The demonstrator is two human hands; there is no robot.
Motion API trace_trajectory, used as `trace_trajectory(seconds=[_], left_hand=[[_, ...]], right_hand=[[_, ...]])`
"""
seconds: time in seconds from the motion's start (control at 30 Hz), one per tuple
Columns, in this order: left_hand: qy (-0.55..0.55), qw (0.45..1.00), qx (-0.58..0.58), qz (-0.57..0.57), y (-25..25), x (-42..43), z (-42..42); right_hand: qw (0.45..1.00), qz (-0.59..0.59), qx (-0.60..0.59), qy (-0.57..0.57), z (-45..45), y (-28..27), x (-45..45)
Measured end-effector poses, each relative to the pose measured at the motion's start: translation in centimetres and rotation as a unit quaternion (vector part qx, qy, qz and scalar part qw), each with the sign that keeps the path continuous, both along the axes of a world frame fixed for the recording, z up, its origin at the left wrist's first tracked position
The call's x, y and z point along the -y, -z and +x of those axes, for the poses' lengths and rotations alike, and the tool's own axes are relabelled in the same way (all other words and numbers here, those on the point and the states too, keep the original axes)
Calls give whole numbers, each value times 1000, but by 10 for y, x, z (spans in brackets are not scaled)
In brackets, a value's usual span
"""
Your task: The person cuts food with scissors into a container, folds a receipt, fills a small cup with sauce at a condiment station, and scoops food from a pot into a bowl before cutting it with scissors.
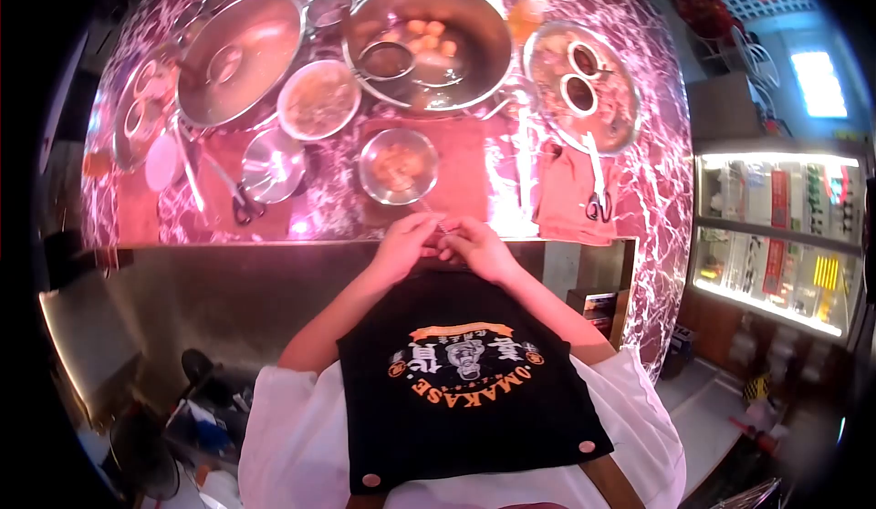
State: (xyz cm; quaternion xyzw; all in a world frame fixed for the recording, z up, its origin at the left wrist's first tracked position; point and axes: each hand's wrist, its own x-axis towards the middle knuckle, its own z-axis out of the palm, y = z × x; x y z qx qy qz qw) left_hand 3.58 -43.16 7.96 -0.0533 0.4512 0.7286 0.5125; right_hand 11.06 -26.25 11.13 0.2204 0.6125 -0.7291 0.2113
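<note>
My left hand [409,241] and my right hand [473,246] meet at the counter's front edge, fingers closed together. A thin, rod-like piece [442,227] shows between the fingertips and points toward the bowl; its kind is too small to tell. Just beyond the hands sits a metal bowl [367,181] with orange-brown food pieces [400,166] in it, on a reddish-brown cloth [464,176]. Neither hand touches the bowl. The black apron [474,445] I wear hangs below my wrists.
Behind the bowl stands a large pot [505,48] holding round pieces and a ladle. Leftward are another large pot [193,89], a bowl of food [319,98], a shiny metal bowl [274,167] and scissors [246,210]. Rightward, a food tray [625,112] holds dark-sauce cups; scissors [597,203] lie nearby.
</note>
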Motion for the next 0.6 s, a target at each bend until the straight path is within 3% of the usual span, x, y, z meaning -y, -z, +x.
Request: trace_trajectory(seconds=[0.03,0.1,0.13,0.17,0.2,0.23,0.27,0.3,0.33,0.37,0.4,0.43,0.53,0.57,0.6], left_hand=[[-9,1000,2,1,6,-5,1],[-35,999,-2,-32,3,-19,4],[-52,998,-3,-44,-1,-23,3],[-75,995,-8,-63,-5,-22,-1],[-91,989,-37,-109,-8,-22,-2],[-112,982,-63,-136,-7,-18,-4],[-120,964,-120,-204,0,-10,-4],[-126,939,-174,-270,5,-1,-5],[-160,915,-188,-319,0,6,-4],[-144,840,-305,-426,18,22,-4],[-143,800,-356,-461,14,34,-7],[-134,759,-404,-493,7,42,-7],[-24,695,-435,-572,-25,52,-23],[22,656,-456,-601,-23,56,-31],[17,654,-453,-606,-22,60,-41]], right_hand=[[1000,-8,8,-6,1,2,-6],[973,190,-59,-115,4,-8,-35],[954,266,-104,-89,9,-9,-58],[928,332,-153,-65,15,-5,-90],[857,488,-158,-51,38,43,-144],[924,366,97,45,22,-24,-157],[834,542,-81,55,58,56,-227],[827,554,15,97,60,42,-249],[805,583,-33,108,71,52,-276],[777,613,-79,119,83,63,-303],[733,675,61,52,96,91,-332],[775,620,113,52,94,87,-334],[775,632,12,16,104,117,-351],[745,664,-62,29,101,116,-351],[710,691,-134,42,97,112,-351]])
